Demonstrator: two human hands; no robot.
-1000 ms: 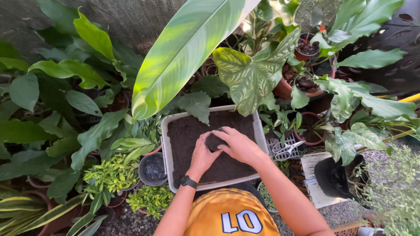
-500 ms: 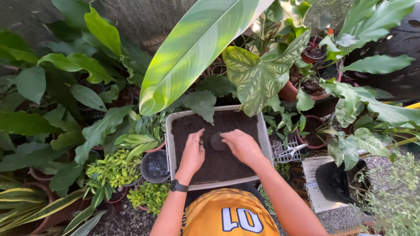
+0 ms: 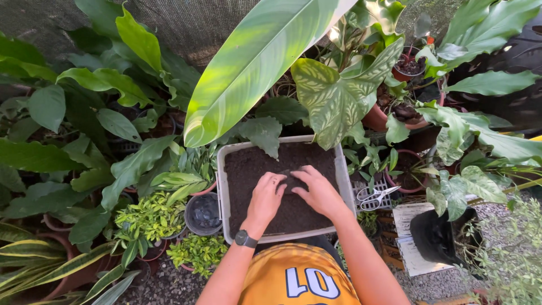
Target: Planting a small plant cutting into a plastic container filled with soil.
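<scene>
A grey rectangular tub (image 3: 221, 186) full of dark soil (image 3: 251, 164) stands in front of me among potted plants. Both my hands rest in the soil near the tub's middle. My left hand (image 3: 266, 196), with a black watch on the wrist, lies flat with its fingers spread, touching a small dark pot (image 3: 288, 182) half sunk in the soil. My right hand (image 3: 317, 189) presses against the same pot from the right. Most of the pot is hidden by my fingers.
Scissors (image 3: 374, 197) lie on a crate right of the tub. An empty black pot (image 3: 203, 213) sits at the tub's left, a larger black pot (image 3: 437, 237) at the right. Big green leaves overhang the tub's far edge. Terracotta pots stand behind.
My hands drew slightly apart, then came back together on the small dark pot in the soil. The view shifted a little.
</scene>
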